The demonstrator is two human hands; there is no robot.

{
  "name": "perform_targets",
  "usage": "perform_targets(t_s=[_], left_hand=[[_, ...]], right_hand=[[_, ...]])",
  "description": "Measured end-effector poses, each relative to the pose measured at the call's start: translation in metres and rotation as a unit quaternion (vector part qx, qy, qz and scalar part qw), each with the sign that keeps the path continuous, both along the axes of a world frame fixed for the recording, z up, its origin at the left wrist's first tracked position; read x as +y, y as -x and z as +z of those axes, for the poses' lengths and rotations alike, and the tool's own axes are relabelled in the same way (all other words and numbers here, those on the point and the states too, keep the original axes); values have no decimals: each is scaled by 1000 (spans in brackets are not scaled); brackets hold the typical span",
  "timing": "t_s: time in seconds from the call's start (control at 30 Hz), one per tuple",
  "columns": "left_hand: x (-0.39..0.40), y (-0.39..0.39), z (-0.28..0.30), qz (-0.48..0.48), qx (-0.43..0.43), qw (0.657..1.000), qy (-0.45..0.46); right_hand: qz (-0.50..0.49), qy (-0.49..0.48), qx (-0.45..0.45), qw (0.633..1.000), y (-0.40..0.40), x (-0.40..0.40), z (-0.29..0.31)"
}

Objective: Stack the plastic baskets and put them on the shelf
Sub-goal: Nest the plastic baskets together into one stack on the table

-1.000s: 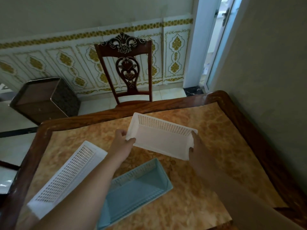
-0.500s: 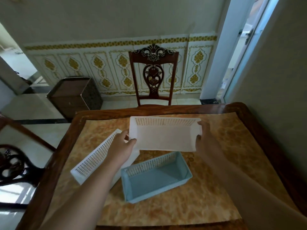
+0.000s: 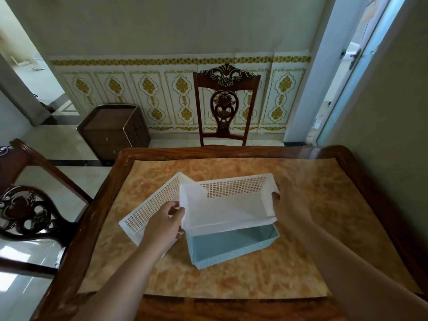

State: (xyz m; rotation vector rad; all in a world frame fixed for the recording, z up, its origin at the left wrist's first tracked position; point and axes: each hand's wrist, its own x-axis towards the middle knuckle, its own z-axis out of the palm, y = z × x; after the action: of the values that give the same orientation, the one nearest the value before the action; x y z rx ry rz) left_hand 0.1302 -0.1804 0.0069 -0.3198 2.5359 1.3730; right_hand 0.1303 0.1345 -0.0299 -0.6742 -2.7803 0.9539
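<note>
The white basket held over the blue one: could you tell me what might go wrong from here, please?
1. The white basket is tilted and sits toward the far side of the blue basket; lowered like this, its rim may catch rather than nest.
2. The left hand and right hand hold only its short ends, so it could slip.
3. The second white basket lies close by and could be bumped.

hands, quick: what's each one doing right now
Left hand: closed on the left end of the white basket, held over the blue basket.
Right hand: closed on the same white basket's right end.
</note>
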Motion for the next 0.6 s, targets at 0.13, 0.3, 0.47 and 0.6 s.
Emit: perform_targets(t_s=[0.13, 0.3, 0.47, 0.6], left_hand=[[-4, -10, -11, -8, -19, 1000, -2], [-5, -19, -32, -21, -50, 998, -19], [-1, -17, -41, -19, -65, 998, -18], [5, -16, -47, -24, -72, 997, 9]], right_hand=[[13, -7, -55, 998, -4, 3, -7], [34, -6, -99, 994, -12, 9, -20], [35, -19, -116, 993, -11, 15, -33], [41, -43, -125, 990, -10, 17, -44]])
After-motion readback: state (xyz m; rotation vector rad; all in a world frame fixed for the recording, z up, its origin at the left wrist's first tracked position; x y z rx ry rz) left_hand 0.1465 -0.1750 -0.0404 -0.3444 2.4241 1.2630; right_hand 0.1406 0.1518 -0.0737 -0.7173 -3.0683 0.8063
